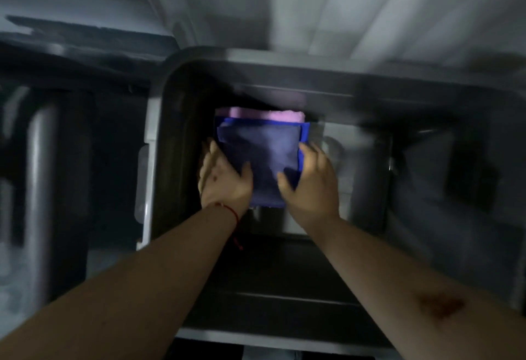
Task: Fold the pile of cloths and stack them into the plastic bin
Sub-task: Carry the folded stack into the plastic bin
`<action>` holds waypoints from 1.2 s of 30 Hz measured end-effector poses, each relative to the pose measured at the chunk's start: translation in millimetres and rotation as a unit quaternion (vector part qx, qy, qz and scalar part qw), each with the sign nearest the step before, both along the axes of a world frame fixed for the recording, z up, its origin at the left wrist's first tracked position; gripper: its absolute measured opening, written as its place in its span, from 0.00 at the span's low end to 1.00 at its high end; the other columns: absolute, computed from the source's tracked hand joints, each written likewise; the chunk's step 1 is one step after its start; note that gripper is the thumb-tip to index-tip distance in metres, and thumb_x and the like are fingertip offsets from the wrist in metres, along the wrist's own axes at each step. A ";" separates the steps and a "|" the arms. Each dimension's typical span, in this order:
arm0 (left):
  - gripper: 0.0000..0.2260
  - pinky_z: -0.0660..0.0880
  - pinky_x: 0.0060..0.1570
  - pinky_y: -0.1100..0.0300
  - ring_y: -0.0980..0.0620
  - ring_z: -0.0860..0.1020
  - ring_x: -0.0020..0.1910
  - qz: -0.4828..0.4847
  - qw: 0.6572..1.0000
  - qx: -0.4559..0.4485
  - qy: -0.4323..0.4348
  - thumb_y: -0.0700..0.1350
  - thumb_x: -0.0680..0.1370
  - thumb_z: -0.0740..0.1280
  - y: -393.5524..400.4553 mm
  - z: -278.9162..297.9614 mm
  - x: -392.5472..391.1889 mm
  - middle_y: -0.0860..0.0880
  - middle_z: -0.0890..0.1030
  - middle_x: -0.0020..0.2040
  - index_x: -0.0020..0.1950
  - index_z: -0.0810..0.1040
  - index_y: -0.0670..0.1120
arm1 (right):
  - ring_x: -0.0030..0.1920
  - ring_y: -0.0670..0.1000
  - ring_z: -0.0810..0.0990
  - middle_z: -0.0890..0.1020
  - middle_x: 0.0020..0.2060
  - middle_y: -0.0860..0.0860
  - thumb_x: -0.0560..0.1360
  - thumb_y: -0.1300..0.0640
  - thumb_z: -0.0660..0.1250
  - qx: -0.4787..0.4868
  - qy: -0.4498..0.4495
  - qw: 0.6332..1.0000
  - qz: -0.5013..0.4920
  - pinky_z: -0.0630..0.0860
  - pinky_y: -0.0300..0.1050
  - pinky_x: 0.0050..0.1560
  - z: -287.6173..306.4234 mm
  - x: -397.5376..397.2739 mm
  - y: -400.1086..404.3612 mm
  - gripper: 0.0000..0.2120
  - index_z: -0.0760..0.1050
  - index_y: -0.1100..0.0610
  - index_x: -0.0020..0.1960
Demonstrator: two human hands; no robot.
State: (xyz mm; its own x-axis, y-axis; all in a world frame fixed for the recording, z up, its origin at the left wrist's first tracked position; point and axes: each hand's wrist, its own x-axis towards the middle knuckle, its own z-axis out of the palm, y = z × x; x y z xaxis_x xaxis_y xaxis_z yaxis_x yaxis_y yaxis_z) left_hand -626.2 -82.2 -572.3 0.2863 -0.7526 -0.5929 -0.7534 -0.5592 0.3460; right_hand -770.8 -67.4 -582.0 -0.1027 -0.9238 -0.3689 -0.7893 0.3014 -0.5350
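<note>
I look straight down into a grey plastic bin (159, 120). A folded dark navy cloth (262, 148) lies on top of a stack inside it. Under it a bright blue cloth (305, 131) shows at the right edge, and a folded pink cloth (270, 114) sticks out at the far side. My left hand (225, 177) holds the navy cloth at its left near edge, thumb on top. My right hand (310, 183) holds its right near edge, thumb on top and fingers along the side. The picture is blurred by motion.
The bin's walls surround the stack, with bare bin floor (364, 160) to the right of it. A dark rounded object (45, 174) stands left of the bin. Pale floor (341, 3) lies beyond the bin's far rim.
</note>
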 end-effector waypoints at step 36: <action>0.27 0.60 0.71 0.50 0.41 0.61 0.73 -0.252 0.955 0.155 0.038 0.49 0.80 0.60 -1.8 382.6 -21.0 0.41 0.55 0.76 0.76 0.57 0.43 | 0.68 0.58 0.70 0.68 0.70 0.58 0.75 0.52 0.67 0.248 0.011 0.964 -0.092 0.68 0.48 0.65 397.7 -21.0 12.0 0.32 0.59 0.59 0.74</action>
State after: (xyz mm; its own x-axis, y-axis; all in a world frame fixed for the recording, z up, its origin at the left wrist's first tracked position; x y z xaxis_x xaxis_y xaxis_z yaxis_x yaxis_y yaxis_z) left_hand -647.2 -84.0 -189.7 -0.1183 -0.5693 -0.8136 -0.9330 -0.2166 0.2873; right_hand -791.7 -55.4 -184.3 -0.2605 -0.5999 -0.7565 -0.7078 0.6516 -0.2730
